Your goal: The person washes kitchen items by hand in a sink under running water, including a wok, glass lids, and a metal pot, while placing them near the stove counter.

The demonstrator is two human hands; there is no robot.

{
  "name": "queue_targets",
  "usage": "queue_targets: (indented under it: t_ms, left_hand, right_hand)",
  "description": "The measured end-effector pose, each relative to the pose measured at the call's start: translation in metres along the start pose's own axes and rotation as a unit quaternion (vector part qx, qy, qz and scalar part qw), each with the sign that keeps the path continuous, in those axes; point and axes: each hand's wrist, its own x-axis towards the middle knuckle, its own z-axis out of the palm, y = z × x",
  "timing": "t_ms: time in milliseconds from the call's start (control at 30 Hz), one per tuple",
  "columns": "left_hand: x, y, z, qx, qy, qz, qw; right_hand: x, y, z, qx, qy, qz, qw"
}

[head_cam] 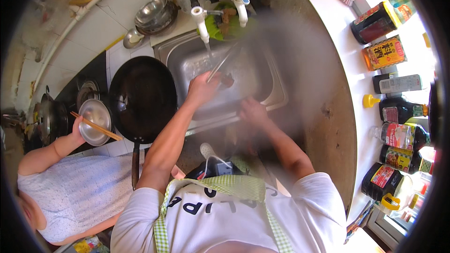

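Note:
My left hand (203, 89) is over the stainless steel sink (197, 114), its fingers closed around a thin metal rod or utensil shaft (225, 59) that slants up and away. A small brown thing (227, 80) shows just beside those fingers; what it is stays unclear. Water runs from the white tap (201, 24) into the basin. Near the front rim of the sink is my right hand (252, 111), fingers bent, blurred by a hazy patch; whether it grips anything cannot be made out. A black wok (143, 98) sits left of the sink, its handle pointing towards me.
At left another person's hand (78, 131) holds a metal bowl (95, 123) and wooden chopsticks (96, 126). Metal bowls (154, 12) and a ladle (133, 38) rest behind the wok. Several sauce bottles (400, 110) line the right-hand ledge (342, 59). A second tap (241, 8) overhangs the sink.

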Motion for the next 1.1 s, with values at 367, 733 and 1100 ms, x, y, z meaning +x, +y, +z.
queue_targets:
  t_ms: [367,733,1100]
  left_hand:
    - [-0.004,0.026,-0.016,-0.233,-0.095,-0.074,0.965]
    - [-0.001,-0.010,-0.016,-0.141,-0.163,0.009,0.976]
    - [-0.005,0.050,-0.017,-0.162,-0.217,-0.112,0.956]
  right_hand:
    - [0.104,-0.053,-0.059,0.296,0.178,0.032,0.938]
    - [0.222,0.051,0.034,0.669,0.077,0.435,0.597]
    - [0.189,0.013,-0.022,0.228,0.213,0.183,0.932]
